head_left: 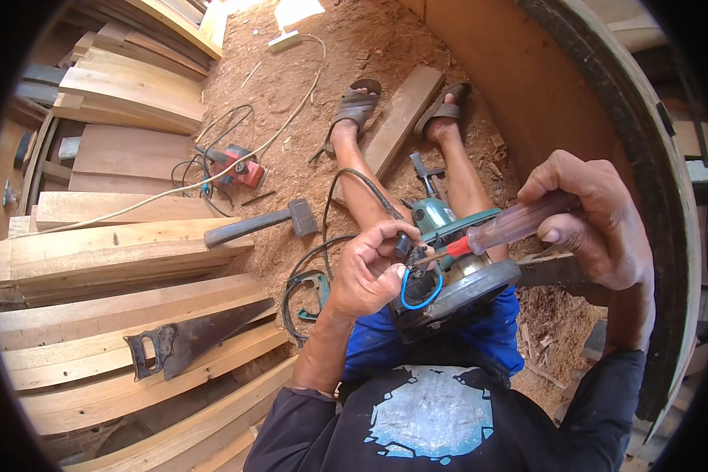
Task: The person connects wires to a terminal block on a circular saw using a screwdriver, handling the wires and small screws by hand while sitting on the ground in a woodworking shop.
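Observation:
My right hand (598,212) is closed round the clear handle of a screwdriver (499,230) with a red collar. Its shaft points left, into the opened part of a green power tool (436,216) resting on my lap. My left hand (370,267) pinches the end of a black power cord (402,245) beside the screwdriver's tip. A blue wire (423,305) loops out below my left thumb. The tool has a grey rounded metal guard or base (476,289). The exact spot the tip touches is too small to make out.
Left lie stacked planks (118,244) with a hammer (267,224) and a handsaw (189,342) on them. A red power tool (240,167), a teal handle-shaped part (321,295) and a pale extension cord (291,118) are nearby. A curved wooden panel (519,79) rises at right; sawdust covers the floor.

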